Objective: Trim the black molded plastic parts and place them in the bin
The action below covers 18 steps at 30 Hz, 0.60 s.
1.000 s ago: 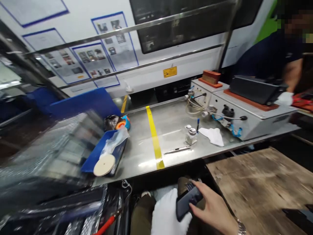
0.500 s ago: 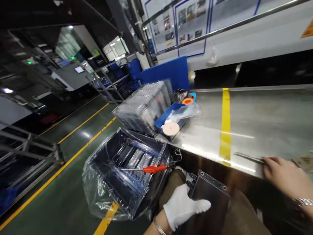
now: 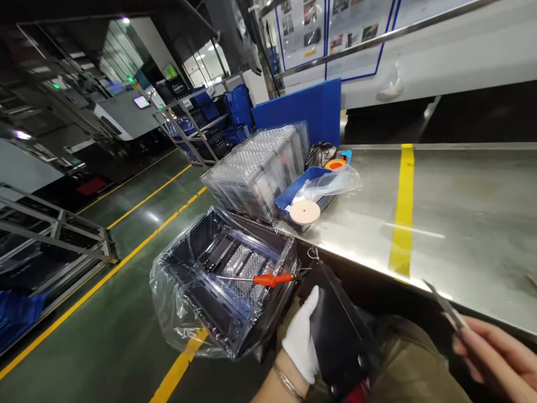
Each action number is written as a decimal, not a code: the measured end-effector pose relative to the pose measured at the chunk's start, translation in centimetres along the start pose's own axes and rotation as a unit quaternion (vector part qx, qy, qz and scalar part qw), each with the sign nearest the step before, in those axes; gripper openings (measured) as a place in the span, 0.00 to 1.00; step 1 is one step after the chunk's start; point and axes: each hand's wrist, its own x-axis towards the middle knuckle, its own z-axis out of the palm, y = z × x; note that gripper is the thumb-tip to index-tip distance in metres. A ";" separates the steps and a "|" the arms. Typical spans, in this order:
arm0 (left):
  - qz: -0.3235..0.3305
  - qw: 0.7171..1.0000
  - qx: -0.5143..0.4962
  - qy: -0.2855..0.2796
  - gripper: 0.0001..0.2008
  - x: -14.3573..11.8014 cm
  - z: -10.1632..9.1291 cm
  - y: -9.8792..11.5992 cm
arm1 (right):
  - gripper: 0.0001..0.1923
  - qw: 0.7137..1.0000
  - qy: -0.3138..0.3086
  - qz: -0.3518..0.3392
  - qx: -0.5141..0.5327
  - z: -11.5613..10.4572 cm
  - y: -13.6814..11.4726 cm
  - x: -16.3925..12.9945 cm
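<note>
The right hand (image 3: 499,350) is off the bench (image 3: 461,224) now, fingers pinching one thin metal blade (image 3: 444,305). The gloved left hand (image 3: 302,341) tips one black panel (image 3: 339,330) upright over the lap, fingers clasping its edge. Beside it: one lined crate (image 3: 218,280), one red-handled screwdriver (image 3: 268,278).

Since half a second ago you have lifted the thin metal tool (image 3: 445,305) off the steel bench (image 3: 474,224) in your right hand (image 3: 497,350), while your gloved left hand (image 3: 302,342) has tilted the dark panel (image 3: 342,330) upright.
</note>
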 end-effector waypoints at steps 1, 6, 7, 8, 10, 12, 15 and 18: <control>0.021 0.999 -0.037 0.006 0.16 0.0 0.2 0.0 | 0.28 0.999 0.006 -0.036 0.001 1.4 -1.1 -0.9; 0.067 0.992 -0.101 0.038 0.15 -0.9 0.6 -0.4 | 0.27 0.971 0.140 -0.170 -0.099 7.4 -8.6 -2.0; 0.061 0.992 -0.100 0.035 0.16 -1.1 0.5 -0.5 | 0.27 0.966 0.148 -0.183 -0.109 8.1 -9.9 -1.9; 0.063 0.992 -0.097 0.041 0.16 -1.3 0.4 -0.6 | 0.27 0.962 0.153 -0.193 -0.114 8.7 -10.9 -1.7; 0.078 0.991 -0.092 0.061 0.14 -1.5 0.2 -0.8 | 0.25 0.959 0.157 -0.205 -0.113 9.5 -12.4 -1.7; 0.078 0.990 -0.085 0.083 0.17 -1.6 0.3 -0.9 | 0.23 0.958 0.155 -0.218 -0.104 10.1 -13.3 -1.9; 0.041 0.996 -0.061 0.050 0.28 -1.8 0.9 -0.8 | 0.16 0.949 0.124 -0.277 -0.082 10.4 -14.3 -2.1; 0.024 0.996 -0.082 -0.006 0.32 -1.8 1.1 -0.2 | 0.12 0.937 0.118 -0.321 -0.076 9.6 -14.8 -1.8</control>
